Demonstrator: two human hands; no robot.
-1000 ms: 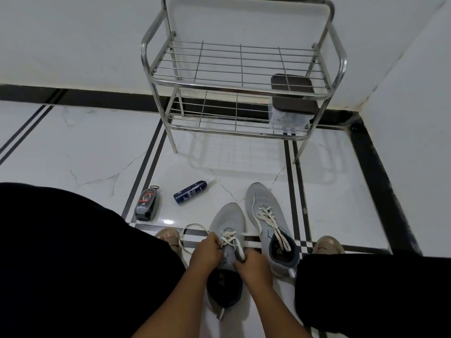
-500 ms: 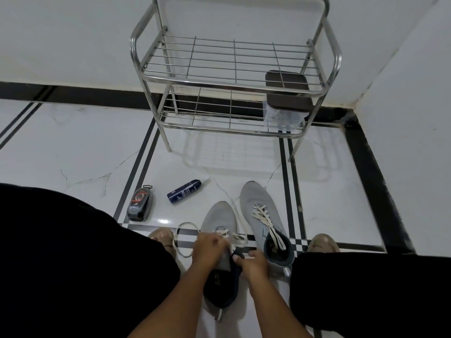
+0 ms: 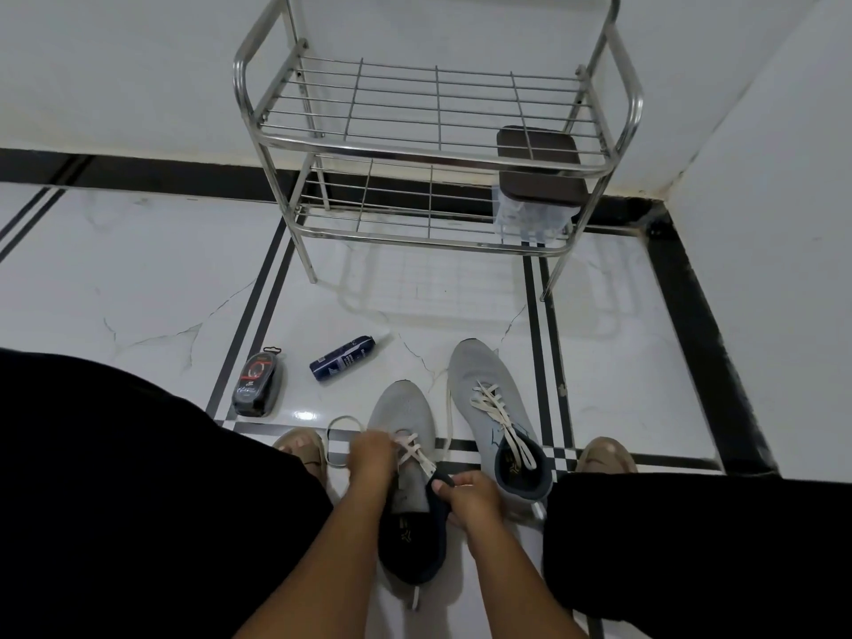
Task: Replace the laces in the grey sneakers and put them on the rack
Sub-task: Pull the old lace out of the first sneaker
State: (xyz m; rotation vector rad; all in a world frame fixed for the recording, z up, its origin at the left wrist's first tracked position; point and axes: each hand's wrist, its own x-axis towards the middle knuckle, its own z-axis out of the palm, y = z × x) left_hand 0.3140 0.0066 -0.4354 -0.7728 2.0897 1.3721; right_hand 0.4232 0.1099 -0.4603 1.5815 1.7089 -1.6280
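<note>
White tiled floor (image 3: 138, 279); near grey sneaker (image 3: 405, 408) lies lengthwise, toe toward the rack (image 3: 438, 154). Left hand (image 3: 371, 456) pinches its white lace (image 3: 412, 447); right hand (image 3: 472, 498) pinches the dark collar (image 3: 438, 486)

Two grey sneakers sit on the tiled floor: the left sneaker (image 3: 405, 408) and the right sneaker (image 3: 479, 375), each threaded with one white lace, the near lace (image 3: 415, 449) and the far lace (image 3: 500, 419). Two hands are in view, the left hand (image 3: 371, 456) and the right hand (image 3: 470, 493). One steel rack (image 3: 438, 154) with two wire shelves stands at the wall. One lidded clear container (image 3: 537, 191) sits on its lower shelf. One blue spray can (image 3: 343, 358) and one black shoe-polish pack (image 3: 257, 385) lie on the floor. Two sandalled feet show: one foot (image 3: 299, 447), another foot (image 3: 606, 454).
</note>
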